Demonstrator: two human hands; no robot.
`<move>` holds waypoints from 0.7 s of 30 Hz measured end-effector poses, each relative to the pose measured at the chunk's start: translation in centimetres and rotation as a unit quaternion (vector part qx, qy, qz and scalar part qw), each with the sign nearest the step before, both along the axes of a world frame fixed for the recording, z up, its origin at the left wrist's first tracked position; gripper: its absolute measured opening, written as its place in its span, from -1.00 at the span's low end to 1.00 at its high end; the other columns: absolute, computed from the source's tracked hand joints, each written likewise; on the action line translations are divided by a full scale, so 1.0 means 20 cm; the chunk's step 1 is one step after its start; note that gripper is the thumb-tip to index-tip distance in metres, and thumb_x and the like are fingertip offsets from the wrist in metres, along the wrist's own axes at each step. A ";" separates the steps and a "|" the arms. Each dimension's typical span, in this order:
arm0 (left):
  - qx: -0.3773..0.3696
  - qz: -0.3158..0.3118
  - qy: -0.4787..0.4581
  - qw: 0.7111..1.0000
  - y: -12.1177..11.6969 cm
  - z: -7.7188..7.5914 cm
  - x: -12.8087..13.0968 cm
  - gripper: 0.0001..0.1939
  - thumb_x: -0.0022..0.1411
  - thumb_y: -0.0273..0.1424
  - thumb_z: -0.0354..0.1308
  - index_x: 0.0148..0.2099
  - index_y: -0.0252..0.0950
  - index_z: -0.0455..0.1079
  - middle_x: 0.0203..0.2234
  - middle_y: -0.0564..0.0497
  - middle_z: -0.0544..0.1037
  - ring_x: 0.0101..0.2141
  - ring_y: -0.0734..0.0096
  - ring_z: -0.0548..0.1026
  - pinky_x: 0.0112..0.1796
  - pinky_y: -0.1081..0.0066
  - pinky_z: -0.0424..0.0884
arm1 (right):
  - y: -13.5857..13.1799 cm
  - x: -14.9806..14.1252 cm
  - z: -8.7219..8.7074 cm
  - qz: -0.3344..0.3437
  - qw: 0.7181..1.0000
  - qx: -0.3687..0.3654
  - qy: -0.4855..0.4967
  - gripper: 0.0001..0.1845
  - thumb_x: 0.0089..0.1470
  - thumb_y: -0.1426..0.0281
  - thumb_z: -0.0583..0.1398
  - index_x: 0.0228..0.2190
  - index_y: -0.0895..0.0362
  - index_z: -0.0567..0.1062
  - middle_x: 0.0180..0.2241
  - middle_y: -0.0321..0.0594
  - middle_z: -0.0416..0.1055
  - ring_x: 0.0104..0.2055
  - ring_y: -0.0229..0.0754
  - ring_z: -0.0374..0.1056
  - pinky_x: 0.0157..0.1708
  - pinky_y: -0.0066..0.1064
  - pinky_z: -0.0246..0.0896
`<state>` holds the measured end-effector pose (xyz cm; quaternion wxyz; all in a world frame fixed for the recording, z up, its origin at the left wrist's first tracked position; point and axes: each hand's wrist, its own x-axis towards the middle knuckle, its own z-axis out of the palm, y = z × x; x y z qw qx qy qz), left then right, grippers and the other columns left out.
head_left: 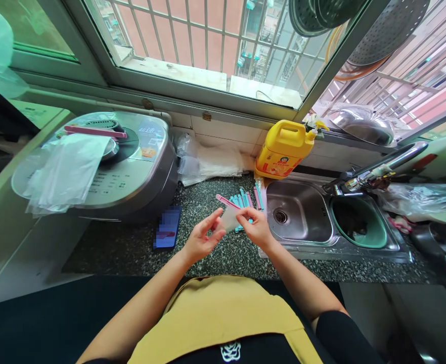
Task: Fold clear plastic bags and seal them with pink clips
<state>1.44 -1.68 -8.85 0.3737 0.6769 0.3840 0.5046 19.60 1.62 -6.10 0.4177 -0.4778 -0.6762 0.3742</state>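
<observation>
Over the counter, my right hand [254,226] pinches the right end of a pink sealing clip [228,202] together with the upper corner of a small translucent plastic bag [229,220]. The clip lies slantwise along the bag's top edge. At the bag's left edge is my left hand [206,235], thumb and fingers spread apart; whether they touch the bag is hard to tell. Just behind my right hand, several turquoise and pink clips [242,196] lie on the speckled counter [204,199], partly hidden by that hand.
Left stands a rice cooker [147,177] with plastic bags [69,172] and a pink clip on its lid. A phone [167,227] lies beside it. More bags [215,164] rest by the wall. A yellow jug [283,149] stands behind the sink [302,212]; a green basin [359,222] sits right.
</observation>
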 end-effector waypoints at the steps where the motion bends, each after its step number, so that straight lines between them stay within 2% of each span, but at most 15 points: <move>1: 0.024 -0.034 0.032 0.999 0.00 0.01 -0.01 -0.56 0.20 -0.37 0.09 0.14 -0.23 0.28 -0.43 0.04 0.41 -0.44 0.50 0.36 -0.34 0.47 0.35 | 0.00 0.00 0.00 0.001 1.000 0.001 0.000 -0.83 0.01 0.35 0.15 -0.54 0.15 0.45 -0.57 -0.28 0.39 -0.52 -0.28 0.28 -0.49 -0.46 0.21; 4: 0.042 -0.105 0.123 0.986 0.00 0.06 -0.03 -0.68 0.23 -0.45 0.01 0.00 -0.24 0.43 -0.42 -0.01 0.42 -0.47 0.51 0.36 -0.41 0.51 0.33 | 0.00 -0.01 0.01 0.009 1.000 0.004 -0.002 -0.82 0.02 0.35 0.15 -0.54 0.15 0.45 -0.56 -0.28 0.40 -0.52 -0.28 0.28 -0.48 -0.46 0.22; 7: 0.024 -0.107 0.134 0.985 0.00 0.08 -0.02 -0.69 0.21 -0.52 -0.06 -0.14 -0.29 0.49 -0.43 -0.03 0.49 -0.43 0.48 0.42 -0.38 0.50 0.35 | -0.01 0.00 0.01 0.029 0.999 0.008 -0.011 -0.81 0.03 0.34 0.14 -0.54 0.15 0.44 -0.55 -0.27 0.40 -0.51 -0.29 0.28 -0.48 -0.46 0.22; 10: -0.029 -0.107 0.125 0.986 -0.01 0.05 -0.02 -0.70 0.15 -0.54 -0.06 -0.24 -0.30 0.50 -0.42 -0.02 0.55 -0.41 0.45 0.47 -0.33 0.48 0.37 | -0.01 0.00 -0.02 0.047 0.998 0.009 -0.042 -0.82 0.04 0.36 0.13 -0.52 0.15 0.44 -0.55 -0.27 0.40 -0.50 -0.28 0.29 -0.48 -0.46 0.22; 12: -0.074 -0.094 0.144 0.982 0.01 -0.02 -0.04 -0.71 0.10 -0.54 -0.05 -0.30 -0.29 0.51 -0.44 -0.01 0.57 -0.40 0.42 0.47 -0.29 0.44 0.39 | 0.00 0.00 -0.05 0.047 0.996 0.021 -0.071 -0.86 0.02 0.34 0.15 -0.46 0.15 0.46 -0.52 -0.25 0.41 -0.47 -0.25 0.30 -0.45 -0.45 0.24; 13: -0.099 -0.067 0.163 0.979 0.02 -0.06 -0.07 -0.73 0.08 -0.53 -0.04 -0.34 -0.28 0.51 -0.46 0.00 0.57 -0.39 0.40 0.47 -0.24 0.39 0.39 | 0.00 0.00 -0.08 0.043 0.995 0.030 -0.086 -0.87 0.01 0.33 0.17 -0.42 0.14 0.47 -0.50 -0.24 0.41 -0.46 -0.24 0.31 -0.43 -0.43 0.24; 15: -0.155 0.040 0.209 0.965 0.07 -0.18 -0.15 -0.77 0.02 -0.51 0.00 -0.46 -0.26 0.49 -0.50 0.01 0.56 -0.37 0.35 0.47 -0.06 0.24 0.32 | 0.01 0.00 -0.12 0.027 0.993 0.046 -0.104 -0.84 0.00 0.31 0.19 -0.37 0.14 0.48 -0.47 -0.21 0.43 -0.44 -0.21 0.33 -0.41 -0.40 0.26; 16: -0.186 0.096 0.227 0.951 0.09 -0.24 -0.19 -0.79 -0.02 -0.52 0.01 -0.53 -0.24 0.47 -0.55 0.04 0.55 -0.40 0.35 0.46 0.05 0.16 0.22 | 0.01 -0.01 -0.15 0.021 0.993 0.051 -0.107 -0.84 0.01 0.31 0.19 -0.37 0.14 0.48 -0.47 -0.20 0.43 -0.44 -0.21 0.33 -0.41 -0.39 0.27; 18: -0.210 0.138 0.234 0.939 0.14 -0.35 -0.27 -0.80 -0.06 -0.52 0.02 -0.59 -0.23 0.43 -0.61 0.06 0.51 -0.42 0.33 0.44 0.13 0.01 0.05 | 0.01 -0.01 -0.18 0.018 0.993 0.056 -0.106 -0.85 0.05 0.32 0.15 -0.39 0.13 0.47 -0.46 -0.19 0.45 -0.45 -0.21 0.35 -0.41 -0.38 0.28; 21: -0.233 0.167 0.219 0.933 0.18 -0.45 -0.32 -0.80 -0.07 -0.52 0.02 -0.60 -0.22 0.42 -0.63 0.05 0.50 -0.45 0.31 0.41 0.12 -0.05 0.03 | -0.01 -0.02 -0.21 0.040 0.990 0.076 -0.111 -0.84 0.11 0.34 0.11 -0.40 0.12 0.47 -0.45 -0.18 0.45 -0.44 -0.19 0.37 -0.41 -0.35 0.29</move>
